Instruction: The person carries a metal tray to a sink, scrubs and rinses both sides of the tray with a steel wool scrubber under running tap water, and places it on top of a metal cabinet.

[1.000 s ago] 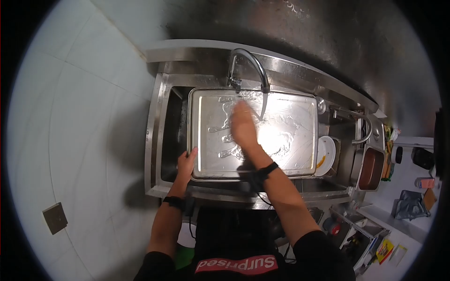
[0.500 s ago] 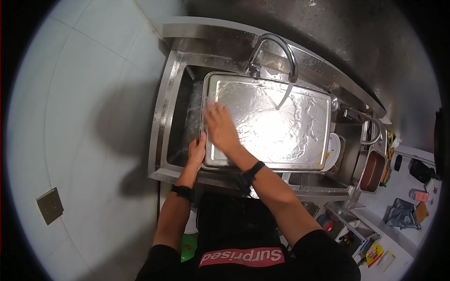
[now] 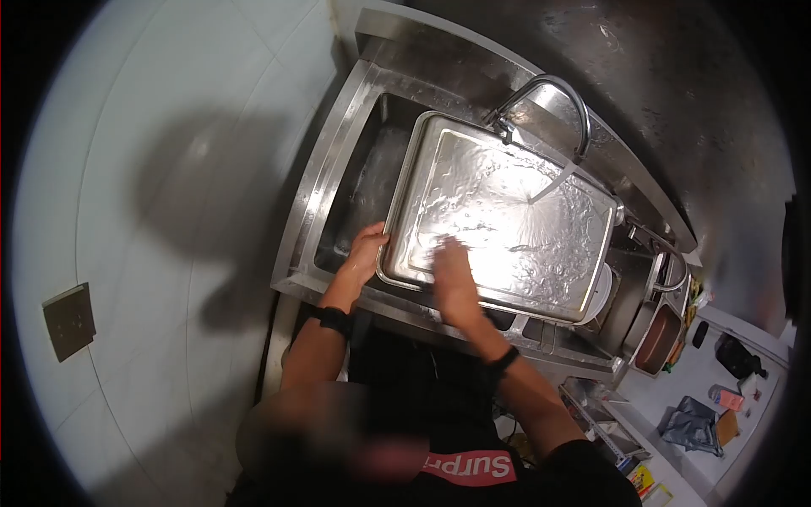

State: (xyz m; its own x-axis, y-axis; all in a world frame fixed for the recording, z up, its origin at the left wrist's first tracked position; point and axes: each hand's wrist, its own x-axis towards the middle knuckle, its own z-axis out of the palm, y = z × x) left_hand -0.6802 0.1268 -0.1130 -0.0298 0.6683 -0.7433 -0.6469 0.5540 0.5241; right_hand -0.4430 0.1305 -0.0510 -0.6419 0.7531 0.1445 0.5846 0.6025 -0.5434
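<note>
A large shiny rectangular metal tray (image 3: 507, 169) lies tilted across the sink (image 3: 348, 215). Water runs onto it from a curved faucet (image 3: 583, 114) and spreads over the surface. At the tray's left edge, my left hand (image 3: 365, 256) is closed around the rim. My right hand (image 3: 456, 283) is over the tray's lower left part, its fingers smeared by motion. Whether anything is in that hand, or whether it touches the metal, I cannot make out.
To the right are a white dish (image 3: 601, 291), partly under the tray, a second faucet (image 3: 680, 266) and a brown-bottomed metal pan (image 3: 657, 338). A tiled wall (image 3: 160, 194) stands close on the left. A grey bag (image 3: 693, 425) lies on a white surface.
My right hand has moved from the tray's left edge inward and toward me. The left hand stays on the rim. The view has turned, so the tray appears more slanted.
</note>
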